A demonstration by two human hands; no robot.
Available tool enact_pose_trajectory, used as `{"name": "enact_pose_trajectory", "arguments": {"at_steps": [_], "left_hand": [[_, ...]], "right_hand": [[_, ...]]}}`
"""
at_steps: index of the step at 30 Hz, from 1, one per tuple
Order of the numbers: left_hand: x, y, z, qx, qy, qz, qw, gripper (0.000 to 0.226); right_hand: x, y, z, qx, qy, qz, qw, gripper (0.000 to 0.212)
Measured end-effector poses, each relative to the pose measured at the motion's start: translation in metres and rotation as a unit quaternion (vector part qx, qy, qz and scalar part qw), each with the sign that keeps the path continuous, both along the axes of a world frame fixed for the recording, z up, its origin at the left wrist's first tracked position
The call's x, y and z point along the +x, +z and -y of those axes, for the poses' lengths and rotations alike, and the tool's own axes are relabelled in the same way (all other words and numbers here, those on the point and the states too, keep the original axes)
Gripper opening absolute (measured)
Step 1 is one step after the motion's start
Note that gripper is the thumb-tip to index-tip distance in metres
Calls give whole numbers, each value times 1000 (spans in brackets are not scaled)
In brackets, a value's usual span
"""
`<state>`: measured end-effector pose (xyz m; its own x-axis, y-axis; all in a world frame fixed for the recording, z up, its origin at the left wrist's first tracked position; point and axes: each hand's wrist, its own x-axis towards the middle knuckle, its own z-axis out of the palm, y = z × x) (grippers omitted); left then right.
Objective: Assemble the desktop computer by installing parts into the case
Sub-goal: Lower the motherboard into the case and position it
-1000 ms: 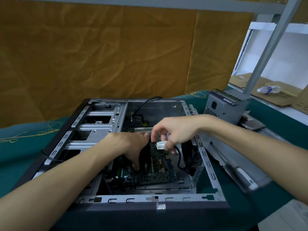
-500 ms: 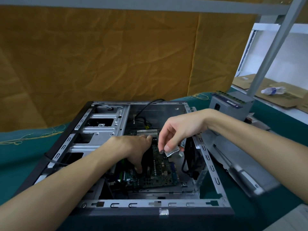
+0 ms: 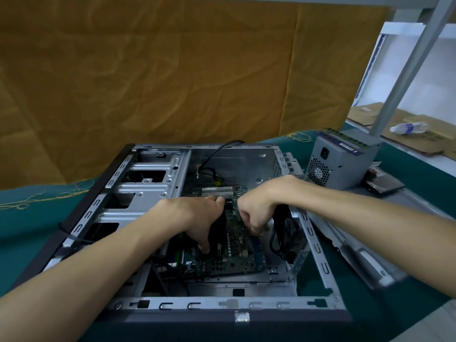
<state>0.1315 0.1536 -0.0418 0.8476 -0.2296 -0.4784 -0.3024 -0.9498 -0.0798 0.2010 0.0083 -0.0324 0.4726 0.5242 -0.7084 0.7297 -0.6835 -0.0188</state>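
Note:
The open computer case [image 3: 222,304] lies on its side on the green cloth, with the green motherboard [image 3: 234,257] in its floor. My left hand [image 3: 195,218] reaches in from the left and grips a black block [image 3: 218,225] standing on the board, thumb on top and fingers down its near side. My right hand [image 3: 256,208] is just right of it, fingers curled down onto the board. The small white connector it carried is hidden under those fingers. A black cable [image 3: 274,240] loops below the right hand.
A grey power supply [image 3: 340,161] stands right of the case, with a drive [image 3: 382,185] beside it. The case's side panel [image 3: 357,245] lies along the right. Metal drive bays [image 3: 145,186] fill the case's left half. Behind hangs an orange cloth; a plastic bottle [image 3: 407,128] lies far right.
My right hand has dropped from above the case down onto the motherboard, taking the white connector out of sight. My left hand has stayed on the black block.

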Motion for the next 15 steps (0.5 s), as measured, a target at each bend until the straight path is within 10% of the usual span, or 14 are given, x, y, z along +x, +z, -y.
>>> {"name": "enact_pose_trajectory", "arguments": {"at_steps": [15], "left_hand": [[-1, 0, 0, -5, -4, 5, 1000, 107]], "right_hand": [[13, 23, 13, 106, 11, -225, 969, 17]]}}
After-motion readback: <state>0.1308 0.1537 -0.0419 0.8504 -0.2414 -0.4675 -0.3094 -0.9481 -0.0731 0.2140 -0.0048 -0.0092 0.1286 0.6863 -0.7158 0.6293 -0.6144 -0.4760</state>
